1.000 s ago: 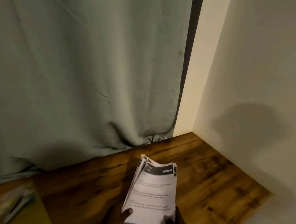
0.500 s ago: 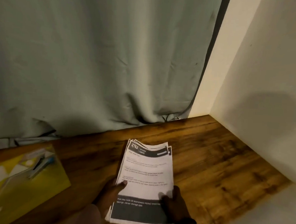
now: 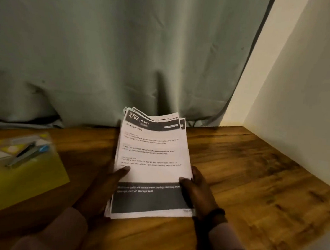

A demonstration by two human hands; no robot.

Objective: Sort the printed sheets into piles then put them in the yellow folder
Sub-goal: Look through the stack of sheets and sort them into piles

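Matt paper sheets (image 3: 150,162), a glossy dark-grained wood table (image 3: 253,178), and a soft creased cloth curtain (image 3: 116,54).

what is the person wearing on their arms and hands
Both hands are bare, without gloves. The left hand comes out of a loose, dusty pinkish-beige sleeve. The right hand has a dark band round the wrist, above a matching sleeve cuff.

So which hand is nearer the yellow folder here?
Left. The left hand grips the left edge of the stack of printed sheets, on the side facing the yellow folder; the right hand grips the stack's far edge.
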